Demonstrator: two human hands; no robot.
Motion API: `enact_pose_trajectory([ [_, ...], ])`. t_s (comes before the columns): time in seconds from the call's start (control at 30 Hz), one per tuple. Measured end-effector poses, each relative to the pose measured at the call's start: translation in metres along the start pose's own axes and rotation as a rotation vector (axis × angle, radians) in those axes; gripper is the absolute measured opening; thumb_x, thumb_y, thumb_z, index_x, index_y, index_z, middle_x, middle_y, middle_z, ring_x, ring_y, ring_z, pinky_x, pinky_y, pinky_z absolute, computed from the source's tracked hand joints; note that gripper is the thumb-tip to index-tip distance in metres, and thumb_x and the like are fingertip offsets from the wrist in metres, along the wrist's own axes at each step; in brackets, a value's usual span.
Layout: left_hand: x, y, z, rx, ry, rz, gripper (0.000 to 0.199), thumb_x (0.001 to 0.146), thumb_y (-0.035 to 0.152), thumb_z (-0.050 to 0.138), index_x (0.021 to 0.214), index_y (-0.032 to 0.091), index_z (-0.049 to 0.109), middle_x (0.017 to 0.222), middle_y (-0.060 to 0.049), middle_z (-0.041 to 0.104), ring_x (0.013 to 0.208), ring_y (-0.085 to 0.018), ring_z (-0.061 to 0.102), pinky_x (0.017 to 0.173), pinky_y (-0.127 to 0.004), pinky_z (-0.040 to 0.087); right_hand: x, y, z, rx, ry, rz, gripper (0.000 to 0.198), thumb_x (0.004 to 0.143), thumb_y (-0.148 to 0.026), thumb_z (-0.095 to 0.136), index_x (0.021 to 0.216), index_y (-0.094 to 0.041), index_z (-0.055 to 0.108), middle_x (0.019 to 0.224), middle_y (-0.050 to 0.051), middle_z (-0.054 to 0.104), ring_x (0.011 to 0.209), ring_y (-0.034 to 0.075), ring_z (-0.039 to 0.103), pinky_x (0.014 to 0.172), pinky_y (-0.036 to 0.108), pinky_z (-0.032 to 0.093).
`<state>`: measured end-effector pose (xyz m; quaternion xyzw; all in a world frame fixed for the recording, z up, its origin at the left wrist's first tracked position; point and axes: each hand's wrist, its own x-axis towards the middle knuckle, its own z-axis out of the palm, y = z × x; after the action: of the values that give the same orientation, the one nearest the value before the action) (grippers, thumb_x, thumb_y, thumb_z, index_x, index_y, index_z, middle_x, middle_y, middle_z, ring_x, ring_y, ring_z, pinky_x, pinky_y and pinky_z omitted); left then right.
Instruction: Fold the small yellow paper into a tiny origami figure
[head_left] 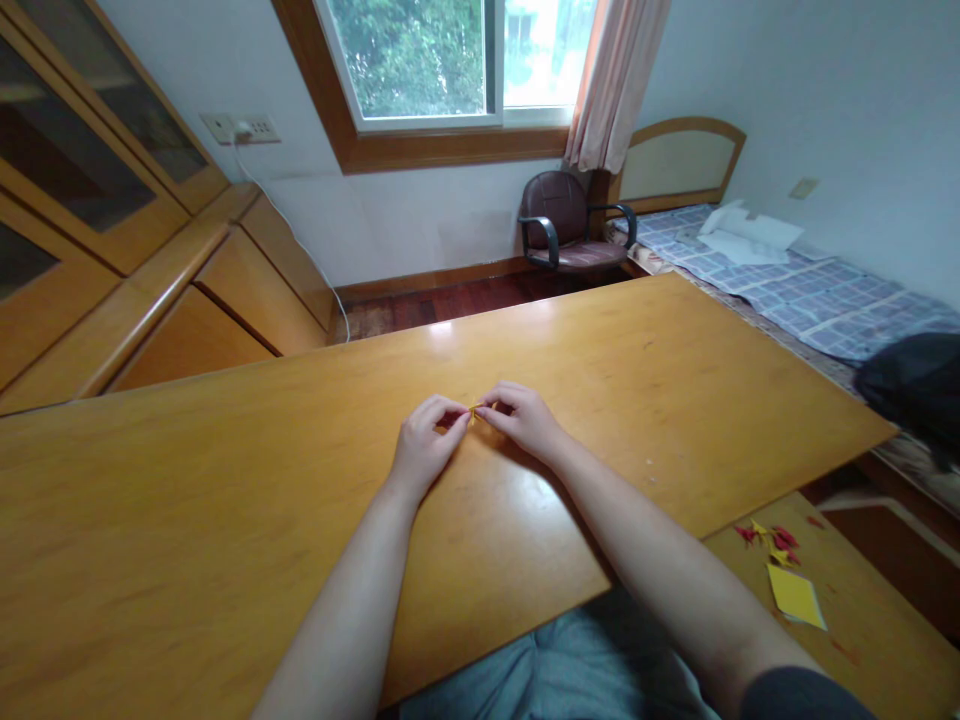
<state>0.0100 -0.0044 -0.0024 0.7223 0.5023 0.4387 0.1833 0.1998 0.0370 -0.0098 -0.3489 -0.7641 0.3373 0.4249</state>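
Between my two hands, just over the wooden table (300, 480), is a small folded piece of yellow paper (473, 411). My left hand (429, 440) pinches its left side between thumb and fingertips. From the other side my right hand (519, 415) grips it in the same way, thumb against forefinger. The fingertips nearly meet and cover most of the paper, so its exact shape cannot be made out.
On a lower surface at the right lie several small red and yellow folded papers (772, 542) and a stack of yellow paper sheets (796, 597). Behind the table stand a brown armchair (562, 225) and a wooden cabinet (247, 270). A bed (810, 290) with a black bag (915, 385) runs along the right.
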Motion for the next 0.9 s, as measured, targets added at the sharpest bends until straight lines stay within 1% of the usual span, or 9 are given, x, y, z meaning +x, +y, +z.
enact_pose_trajectory([
  [0.37, 0.0009, 0.0001, -0.0008, -0.025, 0.013, -0.039, 0.010, 0.088, 0.025, 0.061, 0.082, 0.020, 0.068, 0.080, -0.002, 0.068, 0.074, -0.014, 0.063, 0.071, -0.026, 0.051, 0.0007, 0.0019, 0.0006, -0.010, 0.004, -0.002, 0.009, 0.088, -0.024, 0.068, 0.085, -0.017, 0.073, 0.079, 0.002, 0.067, 0.069, 0.012, 0.058, 0.067, 0.024, 0.045],
  [0.63, 0.0008, -0.0002, -0.0015, -0.053, 0.034, -0.079, 0.013, 0.088, 0.029, 0.063, 0.081, 0.020, 0.069, 0.080, -0.002, 0.069, 0.073, -0.014, 0.063, 0.070, -0.026, 0.051, 0.0007, 0.0016, 0.0004, 0.009, 0.021, 0.010, 0.012, 0.089, -0.028, 0.068, 0.084, -0.017, 0.072, 0.080, 0.002, 0.067, 0.071, 0.012, 0.058, 0.067, 0.025, 0.045],
  [0.8, 0.0013, -0.0036, -0.0002, -0.092, 0.022, -0.112, 0.014, 0.087, 0.031, 0.064, 0.082, 0.020, 0.069, 0.080, -0.002, 0.069, 0.074, -0.015, 0.063, 0.070, -0.025, 0.049, 0.0001, 0.0040, 0.0009, 0.022, 0.026, -0.015, 0.012, 0.089, -0.028, 0.067, 0.085, -0.017, 0.072, 0.079, 0.002, 0.065, 0.068, 0.011, 0.056, 0.065, 0.024, 0.044],
  [0.9, 0.0011, -0.0069, 0.0016, -0.117, -0.006, -0.124, 0.012, 0.086, 0.031, 0.064, 0.082, 0.020, 0.069, 0.081, -0.002, 0.068, 0.075, -0.015, 0.063, 0.070, -0.025, 0.049, -0.0004, 0.0028, 0.0006, 0.031, 0.027, -0.025, 0.013, 0.089, -0.027, 0.066, 0.084, -0.017, 0.071, 0.078, 0.001, 0.064, 0.066, 0.011, 0.054, 0.063, 0.024, 0.043],
])
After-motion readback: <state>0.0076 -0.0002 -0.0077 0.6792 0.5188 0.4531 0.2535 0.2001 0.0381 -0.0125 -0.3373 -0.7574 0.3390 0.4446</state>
